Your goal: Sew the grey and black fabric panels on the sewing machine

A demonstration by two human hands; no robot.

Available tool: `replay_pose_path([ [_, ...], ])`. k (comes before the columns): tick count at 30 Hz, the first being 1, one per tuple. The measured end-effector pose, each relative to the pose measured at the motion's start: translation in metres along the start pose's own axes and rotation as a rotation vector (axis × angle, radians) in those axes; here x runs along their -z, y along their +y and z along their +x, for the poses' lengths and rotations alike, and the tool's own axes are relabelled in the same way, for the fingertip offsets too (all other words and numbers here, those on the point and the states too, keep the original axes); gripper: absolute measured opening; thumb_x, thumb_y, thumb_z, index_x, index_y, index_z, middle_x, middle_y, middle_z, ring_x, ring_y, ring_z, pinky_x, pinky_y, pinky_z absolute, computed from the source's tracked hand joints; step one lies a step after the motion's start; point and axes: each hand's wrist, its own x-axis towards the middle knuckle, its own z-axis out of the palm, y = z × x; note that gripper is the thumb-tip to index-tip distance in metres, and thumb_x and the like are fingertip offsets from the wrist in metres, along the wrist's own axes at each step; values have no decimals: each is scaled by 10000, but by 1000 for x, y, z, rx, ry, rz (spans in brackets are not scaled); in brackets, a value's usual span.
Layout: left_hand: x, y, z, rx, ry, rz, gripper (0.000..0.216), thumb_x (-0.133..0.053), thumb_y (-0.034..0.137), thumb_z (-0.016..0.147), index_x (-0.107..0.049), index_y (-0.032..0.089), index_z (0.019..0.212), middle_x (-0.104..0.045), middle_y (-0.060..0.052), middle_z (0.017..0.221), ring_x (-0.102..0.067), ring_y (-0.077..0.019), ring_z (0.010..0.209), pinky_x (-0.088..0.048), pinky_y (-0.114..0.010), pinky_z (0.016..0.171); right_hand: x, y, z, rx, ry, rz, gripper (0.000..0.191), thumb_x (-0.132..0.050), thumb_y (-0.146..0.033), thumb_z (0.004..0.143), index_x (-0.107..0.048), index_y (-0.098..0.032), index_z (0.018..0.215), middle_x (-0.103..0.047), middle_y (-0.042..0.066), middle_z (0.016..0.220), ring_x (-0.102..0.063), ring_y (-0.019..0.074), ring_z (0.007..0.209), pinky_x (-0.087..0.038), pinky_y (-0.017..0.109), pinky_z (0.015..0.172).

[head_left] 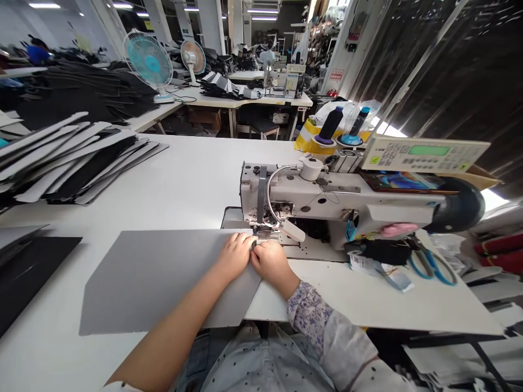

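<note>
At the needle end of the sewing machine (327, 198), the left hand (235, 255) and right hand (270, 261) sit side by side, touching, fingers curled down on the far corner of a grey sheet (163, 277); whether they pinch or only press it I cannot tell. It lies flat on the white table (183, 174), blue scissors (433, 267) well to the right
</note>
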Motion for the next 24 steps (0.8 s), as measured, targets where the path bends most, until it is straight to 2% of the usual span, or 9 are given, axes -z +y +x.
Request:
replay_pose_path([
  [5, -3, -5, 0, 18, 6, -66, 396, -412, 114, 877, -592, 221, 1213, -603, -66, 1177, -502, -215, 1069, -416, -354, 956, -4, 1, 2, 16, 29, 28, 242, -565, -214, 849, -640, -169, 624, -615, 38, 617, -520, 158, 608, -308, 300, 636],
  [16, -6, -9, 7, 18, 11, -120, 386, -423, 118, 862, -605, 215, 1189, -603, -72, 1163, -504, -218, 1066, -419, -368, 954, -6, 4, 3, 1, 117, 84, 335, -554, -258, 871, -567, -186, 544, -556, 24, 565, -484, 145, 576, -301, 296, 621],
  [24, -8, -15, 9, -6, 8, -117, 405, -453, 131, 856, -583, 226, 1228, -590, -76, 1181, -492, -231, 1076, -413, -383, 965, -6, 4, 3, -19, 150, 129, 335, -580, -256, 842, -496, -191, 525, -541, 10, 551, -466, 136, 568, -292, 288, 613],
])
